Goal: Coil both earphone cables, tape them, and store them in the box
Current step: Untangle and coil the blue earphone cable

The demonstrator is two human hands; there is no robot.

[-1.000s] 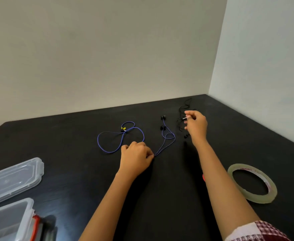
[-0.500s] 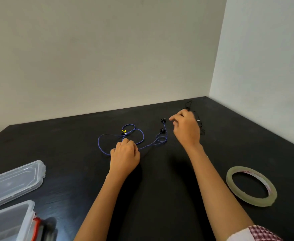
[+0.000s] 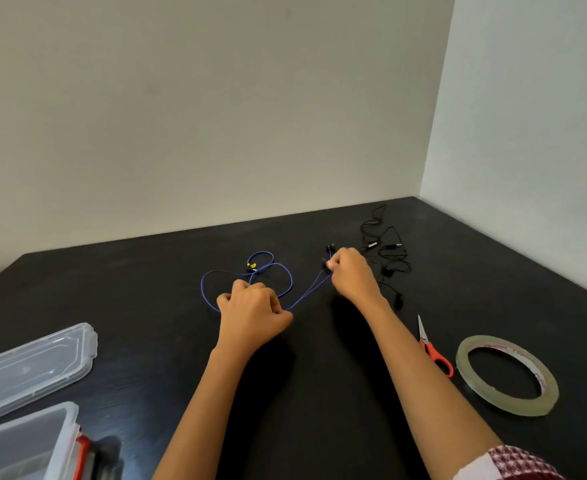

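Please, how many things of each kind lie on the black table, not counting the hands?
Earphone sets: 2 (blue earphones, black earphones)
Scissors: 1
Tape roll: 1
Box: 1
Lid: 1
Total: 6

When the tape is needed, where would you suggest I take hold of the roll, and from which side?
Probably the tape roll by its near rim, from above: thumb outside, fingers in the open centre. It lies flat on the table, so only the ring's wall offers a pinch. The scissors lie just left of it, so come straight down.
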